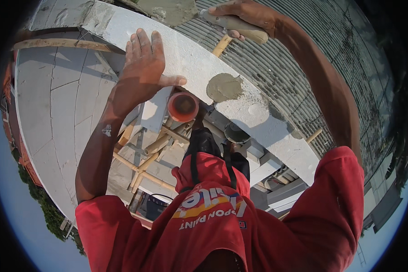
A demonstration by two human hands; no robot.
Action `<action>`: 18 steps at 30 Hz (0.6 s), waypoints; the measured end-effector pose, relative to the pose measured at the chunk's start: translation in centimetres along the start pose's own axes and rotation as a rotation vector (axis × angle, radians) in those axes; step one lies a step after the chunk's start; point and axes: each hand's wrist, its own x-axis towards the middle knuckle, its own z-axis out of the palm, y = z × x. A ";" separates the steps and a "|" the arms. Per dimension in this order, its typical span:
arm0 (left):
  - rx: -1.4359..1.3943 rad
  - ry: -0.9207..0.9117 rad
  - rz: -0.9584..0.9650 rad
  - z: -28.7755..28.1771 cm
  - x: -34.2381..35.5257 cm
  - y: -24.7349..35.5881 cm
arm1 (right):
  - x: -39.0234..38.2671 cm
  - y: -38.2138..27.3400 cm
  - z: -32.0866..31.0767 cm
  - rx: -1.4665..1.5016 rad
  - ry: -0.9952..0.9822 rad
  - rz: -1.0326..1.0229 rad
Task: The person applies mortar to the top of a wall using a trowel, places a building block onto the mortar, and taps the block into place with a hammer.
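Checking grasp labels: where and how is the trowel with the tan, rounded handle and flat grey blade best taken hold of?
Likely by its handle, from the right, as the bare right hand does: its rounded length suits a wrapped grip, and its free end points right, while the blade lies left.

My feed shows bright sunlight, distinct shadows on the white ledge, and fisheye curvature toward black corners.

I count 2 hands, 1 trowel, 1 red bucket, 1 red shirt and 1 corrugated roof.
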 end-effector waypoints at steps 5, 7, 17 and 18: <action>0.121 -0.056 -0.004 -0.3 1.1 -0.5 | -16.5 0.0 3.0 0.176 0.226 -0.080; 0.045 0.060 0.027 1.4 0.4 -2.1 | -21.7 0.9 6.1 0.191 0.341 -0.050; -0.025 0.084 0.017 2.7 -1.0 1.5 | -31.3 8.4 18.6 -0.771 0.905 -0.424; -0.028 0.084 0.021 2.8 -1.0 1.8 | -31.0 10.2 19.8 -0.739 0.886 -0.363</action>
